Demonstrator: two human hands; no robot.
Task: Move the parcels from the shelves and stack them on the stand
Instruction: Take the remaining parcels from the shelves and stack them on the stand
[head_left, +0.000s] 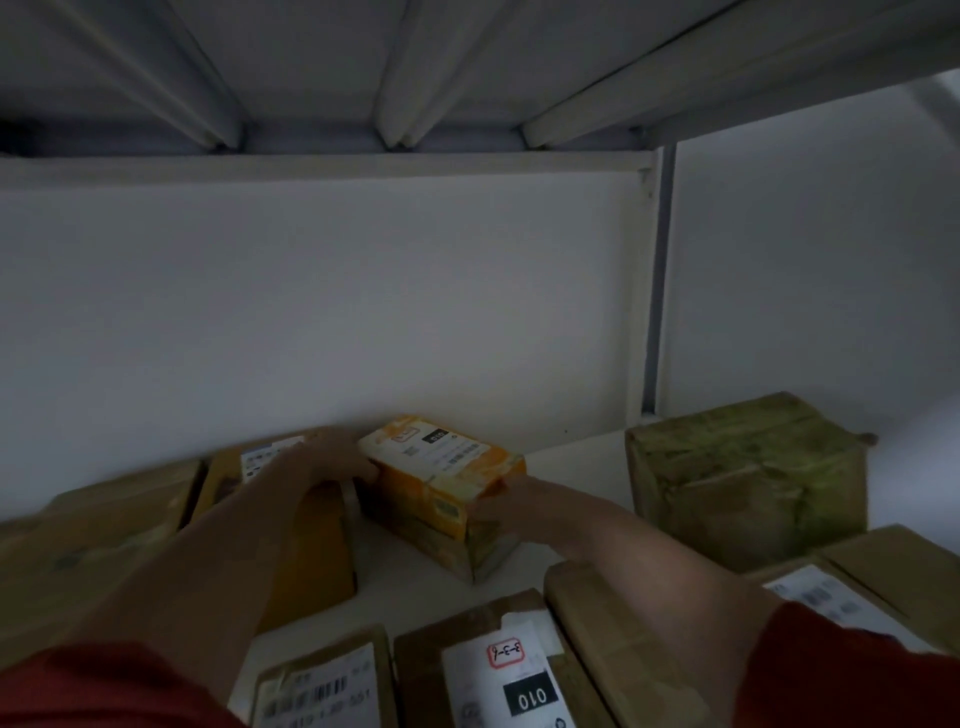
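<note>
Orange cardboard parcel (441, 483) on the white shelf (566, 457), my left hand (332, 457) and right hand (506, 506) clasp its ends; next, lift it clear toward the stand.

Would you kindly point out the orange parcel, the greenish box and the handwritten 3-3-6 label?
orange parcel (426, 499): head view, on its long orange side face.
greenish box (748, 478): head view, middle of its front face.
3-3-6 label (505, 653): head view, on the red-outlined sticker.

orange parcel (441, 483), red sleeve (852, 675), white shelf (571, 457)
</note>
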